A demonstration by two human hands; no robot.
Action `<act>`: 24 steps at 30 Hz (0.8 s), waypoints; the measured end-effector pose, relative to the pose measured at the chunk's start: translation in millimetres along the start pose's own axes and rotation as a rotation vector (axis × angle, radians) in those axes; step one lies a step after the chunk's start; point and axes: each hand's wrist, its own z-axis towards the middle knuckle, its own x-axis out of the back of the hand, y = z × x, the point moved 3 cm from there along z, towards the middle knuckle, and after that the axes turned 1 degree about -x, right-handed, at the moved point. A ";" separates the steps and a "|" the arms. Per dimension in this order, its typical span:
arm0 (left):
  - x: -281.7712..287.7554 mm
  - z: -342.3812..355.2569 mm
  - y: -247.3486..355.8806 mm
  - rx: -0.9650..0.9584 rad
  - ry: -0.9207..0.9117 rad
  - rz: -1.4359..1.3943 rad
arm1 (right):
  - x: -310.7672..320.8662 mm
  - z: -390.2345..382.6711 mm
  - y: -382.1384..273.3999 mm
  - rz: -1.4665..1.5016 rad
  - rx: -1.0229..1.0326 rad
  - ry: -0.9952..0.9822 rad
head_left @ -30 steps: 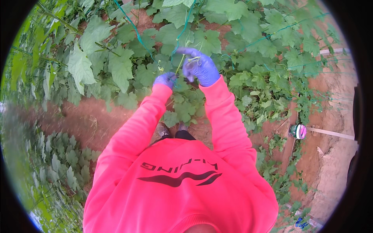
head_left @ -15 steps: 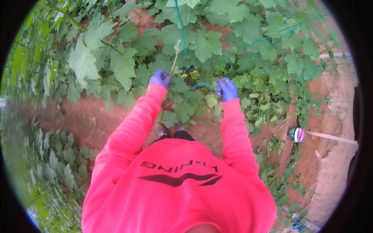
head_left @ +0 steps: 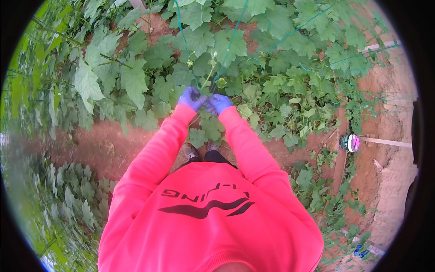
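Observation:
My two hands, in purple gloves, meet over the leafy plants in front of me. My left hand (head_left: 192,98) is closed around a young vine stem (head_left: 209,76), whose pale tip rises just above the gloves. Fingertips touching it from the right, my right hand (head_left: 219,104) is pinched on a green twine (head_left: 231,43). Another length of green twine (head_left: 181,29) runs down to the left hand. The gloves hide where twine and stem come together.
Broad green leaves (head_left: 197,41) crowd the far side, with strung twine crossing them. Reddish soil (head_left: 99,147) lies behind the plants, around my shoes (head_left: 190,152). At the right, a jar-like container (head_left: 349,143) stands by a pale strip (head_left: 385,142).
My right hand has moved left, bringing twine with it, and now meets my left hand at the stem. The left hand has stayed at the vine, slightly lower.

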 end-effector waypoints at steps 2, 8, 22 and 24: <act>1.0 -2.5 0.1 0.097 0.053 0.028 | -8.1 -10.6 -6.1 -0.115 0.011 -0.032; -5.0 5.2 -27.8 0.233 0.115 -0.013 | -0.9 -13.8 10.3 -0.266 -0.001 -0.007; 3.5 -43.5 -15.0 0.065 -0.210 0.077 | -27.8 -3.4 18.1 -0.218 -0.025 -0.184; 10.7 -53.9 10.4 0.080 -0.167 -0.045 | -31.1 2.1 25.3 -0.266 -0.026 -0.196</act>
